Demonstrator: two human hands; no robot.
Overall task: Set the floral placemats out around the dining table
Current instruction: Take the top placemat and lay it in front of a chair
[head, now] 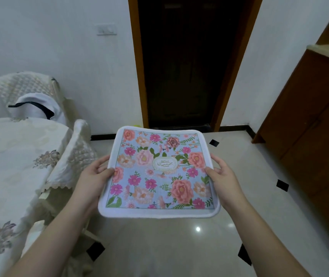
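Two bare forearms reach up from the bottom edge of the frame, and between them, at the centre, the person holds a floral placemat [159,172] flat in the air above a glossy pale tiled floor [179,236]. The left hand [93,176] takes the mat's left edge and the right hand [223,176] its right edge; each grip is pressed together on the mat, thumb lying on the printed top and the other fingers tucked out of sight beneath. The mat is roughly square with rounded corners and a soft white border, printed on light blue with large peach and pink blooms, smaller magenta flowers and green leaves, and a small oval label with lettering near its middle. It sags a little, which suggests soft cloth or foam, and it may be a stack of several, though that cannot be told from here. The bench [10,156], a dining table under a cream cloth with muted flower motifs, fills the left side of the frame, well apart from the mat, and no mat shows on the part in view. A chair [73,154] with a quilted cream cover stands at its near corner, another at the upper left. By this look the task is at the carrying step, before laying down. The next move calls for turning left, bringing the mat over the bench and lowering it flat before a seat.
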